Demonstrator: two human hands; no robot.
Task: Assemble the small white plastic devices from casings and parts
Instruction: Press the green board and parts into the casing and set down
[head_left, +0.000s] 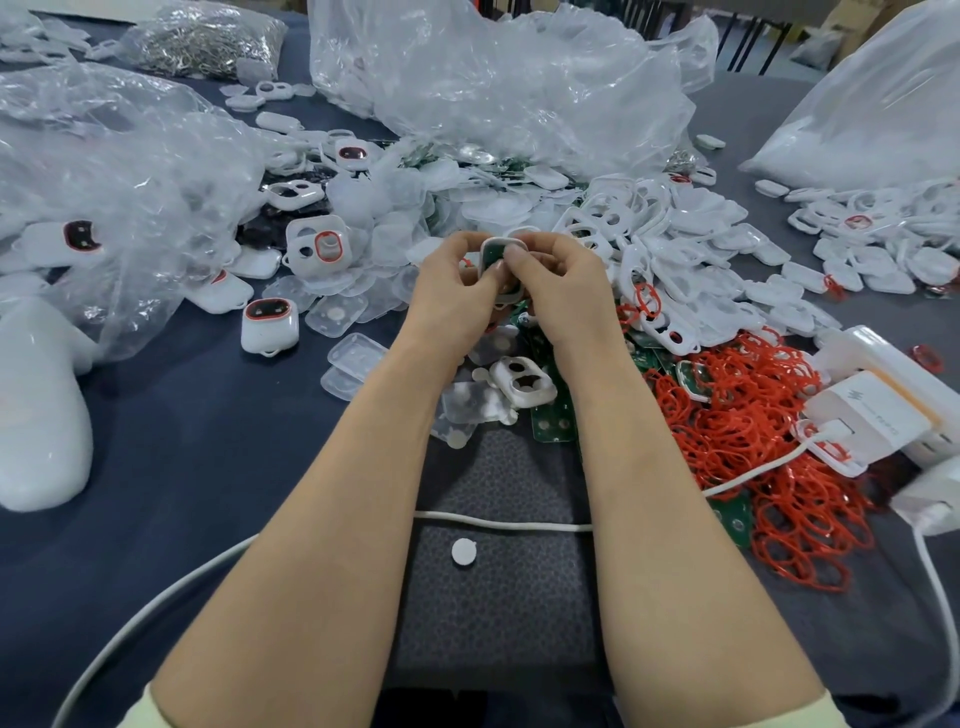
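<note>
One white plastic casing (497, 250) between left hand (457, 291), right hand (558, 291). One white round plastic disc (463, 551) nearer than hands. Red rubber rings (753, 415) right of hands: uncountable heap.

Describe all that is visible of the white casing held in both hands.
The white casing is a small glossy plastic shell with rounded corners, held above the parts pile. A green board sits inside its rim. The left hand and right hand pinch it from both sides, thumbs on its open face, hiding much of it.
</note>
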